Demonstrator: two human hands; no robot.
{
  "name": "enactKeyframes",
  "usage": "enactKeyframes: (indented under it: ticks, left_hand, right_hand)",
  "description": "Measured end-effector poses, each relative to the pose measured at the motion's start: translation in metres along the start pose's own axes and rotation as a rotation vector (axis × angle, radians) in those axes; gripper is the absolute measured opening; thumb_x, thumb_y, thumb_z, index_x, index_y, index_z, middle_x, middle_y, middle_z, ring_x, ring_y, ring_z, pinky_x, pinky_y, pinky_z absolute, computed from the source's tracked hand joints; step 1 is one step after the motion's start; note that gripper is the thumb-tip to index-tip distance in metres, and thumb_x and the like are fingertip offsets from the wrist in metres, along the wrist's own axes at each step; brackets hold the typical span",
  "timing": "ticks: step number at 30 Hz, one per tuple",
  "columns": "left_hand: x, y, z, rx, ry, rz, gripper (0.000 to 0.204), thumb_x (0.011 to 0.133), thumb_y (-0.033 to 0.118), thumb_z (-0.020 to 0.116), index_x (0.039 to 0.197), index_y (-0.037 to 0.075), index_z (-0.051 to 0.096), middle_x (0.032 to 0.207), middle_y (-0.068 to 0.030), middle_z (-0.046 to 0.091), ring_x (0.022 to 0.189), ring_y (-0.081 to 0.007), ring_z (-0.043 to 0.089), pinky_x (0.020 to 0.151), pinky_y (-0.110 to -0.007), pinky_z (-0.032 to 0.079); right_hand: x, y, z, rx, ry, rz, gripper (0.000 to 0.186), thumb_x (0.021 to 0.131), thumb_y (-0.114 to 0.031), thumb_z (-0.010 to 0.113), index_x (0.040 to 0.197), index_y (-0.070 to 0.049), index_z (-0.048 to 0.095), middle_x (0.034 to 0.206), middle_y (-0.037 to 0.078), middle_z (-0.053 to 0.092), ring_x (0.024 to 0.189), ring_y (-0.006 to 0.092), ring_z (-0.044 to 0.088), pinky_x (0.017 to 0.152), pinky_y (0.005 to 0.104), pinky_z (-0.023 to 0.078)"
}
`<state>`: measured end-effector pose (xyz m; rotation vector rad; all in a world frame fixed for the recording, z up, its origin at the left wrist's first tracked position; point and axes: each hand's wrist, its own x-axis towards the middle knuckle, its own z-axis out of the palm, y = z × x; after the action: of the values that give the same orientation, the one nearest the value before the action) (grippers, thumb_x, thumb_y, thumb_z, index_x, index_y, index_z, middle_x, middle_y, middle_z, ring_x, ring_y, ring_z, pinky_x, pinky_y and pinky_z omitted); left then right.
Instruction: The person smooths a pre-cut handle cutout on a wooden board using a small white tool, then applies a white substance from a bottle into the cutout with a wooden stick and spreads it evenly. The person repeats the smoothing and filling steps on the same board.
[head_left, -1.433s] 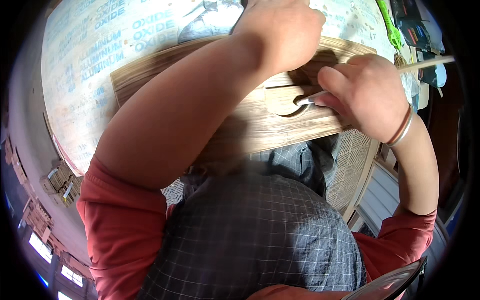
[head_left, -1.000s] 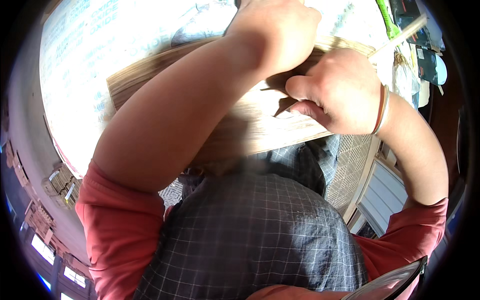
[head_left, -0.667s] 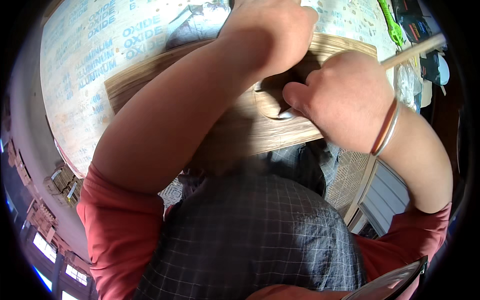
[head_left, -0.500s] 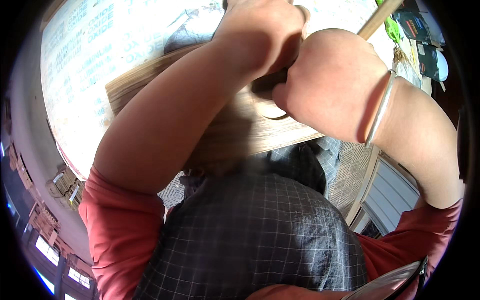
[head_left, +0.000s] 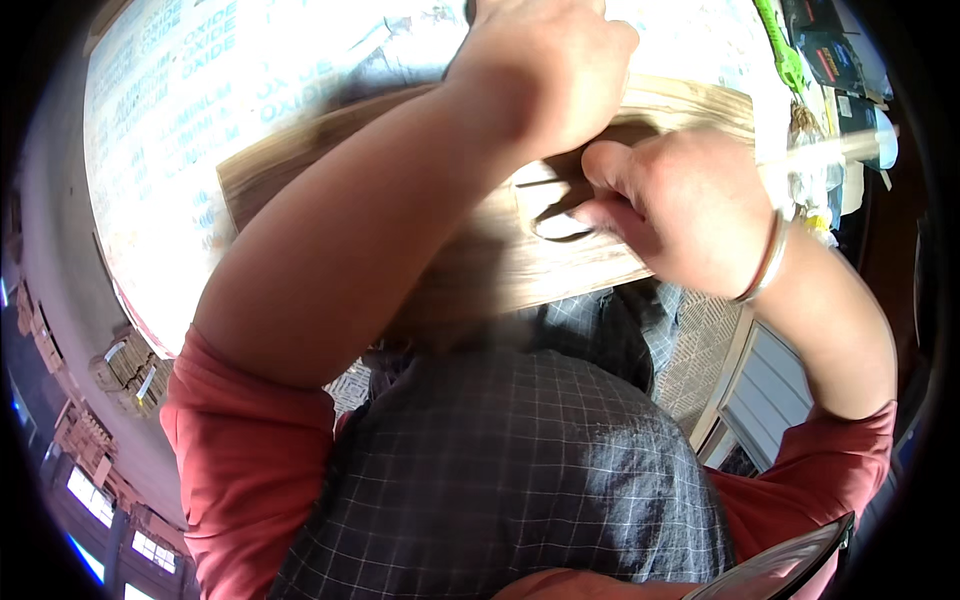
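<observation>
A long wooden board (head_left: 470, 270) with dark grain lies in front of me on the printed white sheet. My left hand (head_left: 548, 85) is over its far side, curled downward; its fingertips and anything in them are hidden. Nearer and to the right, my right hand (head_left: 695, 205) is closed around a pale wooden stick (head_left: 840, 150), which sticks out to the right and is blurred. Its working end is hidden by the hand. Beside my right thumb, a pale round shape with a dark rim (head_left: 562, 225) shows on the board, partly in shadow.
The white printed sheet (head_left: 150, 190) covers the work surface. Along the right edge are a bright green tool (head_left: 788, 65), clear plastic wrapping (head_left: 808, 160) and dark packages (head_left: 830, 55). My dark checked clothing (head_left: 500, 450) is close to the board's near edge.
My right hand has moved down and turned, swinging the stick from pointing up and right to pointing right. My left hand has shifted slightly right. More of the board's right end shows.
</observation>
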<state>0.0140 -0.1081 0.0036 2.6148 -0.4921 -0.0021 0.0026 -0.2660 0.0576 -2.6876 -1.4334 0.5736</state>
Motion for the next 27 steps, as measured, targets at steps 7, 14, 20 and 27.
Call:
enactKeyframes:
  ticks: [7, 14, 20, 27]
  left_hand:
    - [0.000, -0.013, -0.001, -0.057, 0.012, 0.024, 0.022, 0.088, 0.021, 0.055, 0.096, 0.010, 0.072, 0.104, -0.0132, 0.066, 0.106, -0.0341, 0.056, 0.094, -0.047, 0.040]
    - [-0.002, -0.001, -0.012, -0.222, -0.001, -0.019, 0.027, 0.091, 0.011, 0.049, 0.100, 0.002, 0.073, 0.104, -0.0212, 0.069, 0.106, -0.0369, 0.062, 0.092, -0.047, 0.047]
    - [0.003, -0.011, 0.021, -0.455, 0.112, -0.154, 0.026, 0.090, 0.009, 0.050, 0.098, 0.003, 0.073, 0.114, -0.0176, 0.068, 0.120, -0.0309, 0.056, 0.099, -0.045, 0.042]
    - [0.006, -0.009, 0.009, -0.208, -0.020, -0.066, 0.025, 0.091, 0.011, 0.050, 0.099, 0.004, 0.073, 0.108, -0.0150, 0.068, 0.110, -0.0328, 0.058, 0.096, -0.049, 0.041]
  right_hand:
    - [0.025, -0.006, -0.032, -0.553, -0.189, -0.364, 0.005, 0.083, -0.015, 0.067, 0.086, -0.012, 0.071, 0.057, 0.006, 0.062, 0.060, 0.0218, 0.067, 0.054, 0.0347, 0.050]
    - [0.011, -0.003, -0.014, -0.056, -0.201, -0.089, 0.010, 0.090, -0.022, 0.065, 0.092, -0.012, 0.066, 0.078, 0.008, 0.070, 0.077, 0.0285, 0.071, 0.067, 0.0422, 0.056]
    - [-0.017, -0.007, 0.029, 0.673, -0.051, 0.457, 0.029, 0.093, -0.030, 0.072, 0.081, -0.007, 0.060, 0.065, 0.008, 0.060, 0.057, 0.0231, 0.057, 0.057, 0.0354, 0.048]
    - [-0.036, -0.012, 0.039, 1.312, -0.167, 0.474, 0.021, 0.098, -0.014, 0.067, 0.115, -0.001, 0.065, 0.086, 0.000, 0.064, 0.068, 0.0041, 0.050, 0.061, 0.0204, 0.044]
